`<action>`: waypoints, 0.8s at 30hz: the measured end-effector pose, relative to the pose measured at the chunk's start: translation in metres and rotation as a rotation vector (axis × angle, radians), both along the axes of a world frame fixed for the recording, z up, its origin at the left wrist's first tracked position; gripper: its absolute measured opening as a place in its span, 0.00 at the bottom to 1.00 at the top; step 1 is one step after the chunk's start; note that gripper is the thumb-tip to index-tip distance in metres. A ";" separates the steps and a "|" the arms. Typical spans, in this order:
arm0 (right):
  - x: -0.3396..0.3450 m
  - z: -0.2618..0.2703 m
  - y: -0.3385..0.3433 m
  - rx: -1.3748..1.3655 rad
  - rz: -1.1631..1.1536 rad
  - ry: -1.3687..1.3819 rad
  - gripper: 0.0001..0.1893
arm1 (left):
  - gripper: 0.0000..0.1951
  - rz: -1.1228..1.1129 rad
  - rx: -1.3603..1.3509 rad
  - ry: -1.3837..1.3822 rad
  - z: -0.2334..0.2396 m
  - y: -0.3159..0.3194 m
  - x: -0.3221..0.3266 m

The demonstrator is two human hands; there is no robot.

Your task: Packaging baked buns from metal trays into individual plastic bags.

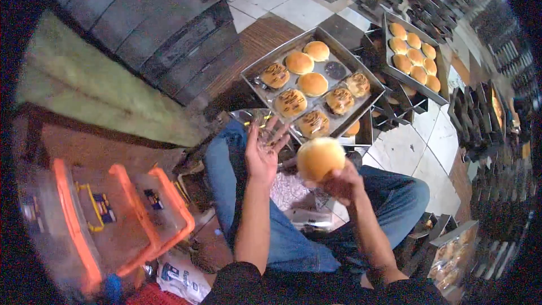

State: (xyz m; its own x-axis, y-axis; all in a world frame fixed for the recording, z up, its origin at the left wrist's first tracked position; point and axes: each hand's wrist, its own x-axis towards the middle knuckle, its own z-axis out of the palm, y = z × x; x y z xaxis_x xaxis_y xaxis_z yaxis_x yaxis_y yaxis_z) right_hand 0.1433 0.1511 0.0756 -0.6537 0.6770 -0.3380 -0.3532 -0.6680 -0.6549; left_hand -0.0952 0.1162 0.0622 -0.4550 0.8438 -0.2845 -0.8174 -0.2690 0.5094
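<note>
My right hand point(345, 182) grips a round golden bun point(321, 159), slightly blurred, above my lap. To its left, my left hand point(264, 156) is palm up with fingers spread, holding a clear plastic bag point(266, 129) with yellow marks across the fingers. Just beyond both hands is a square metal baking tray point(250, 78). Three plain buns point(313, 84) lie in it, along with several buns in clear printed wrappers point(291, 102). A dark round patch point(335, 70) shows on the tray's bottom between them.
Another tray point(442, 89) of plain buns rests on stacked trays at the right. Orange-rimmed clear plastic bins point(156, 245) stand at the left. A printed white bag point(182, 279) lies at lower left. A tray of wrapped buns point(453, 254) is at lower right. White tiles point(406, 148) cover the floor.
</note>
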 end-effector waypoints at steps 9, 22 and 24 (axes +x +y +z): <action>-0.058 0.061 -0.066 1.605 -0.054 -0.601 0.26 | 0.24 -0.095 0.142 -0.268 0.000 -0.023 0.003; -0.091 0.056 -0.036 1.369 0.005 -0.848 0.22 | 0.29 0.003 0.010 0.052 -0.019 -0.007 0.053; -0.082 0.060 -0.044 1.314 0.092 -0.799 0.12 | 0.27 -0.122 0.097 -0.128 -0.022 -0.011 0.038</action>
State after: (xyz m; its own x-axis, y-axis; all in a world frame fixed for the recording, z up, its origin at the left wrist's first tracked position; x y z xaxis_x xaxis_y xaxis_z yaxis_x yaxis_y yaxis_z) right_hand 0.0617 0.1076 0.1353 -0.6532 0.7368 0.1743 0.3734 0.5137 -0.7725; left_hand -0.0574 0.1051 0.0406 -0.3130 0.9169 -0.2478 -0.9033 -0.2067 0.3760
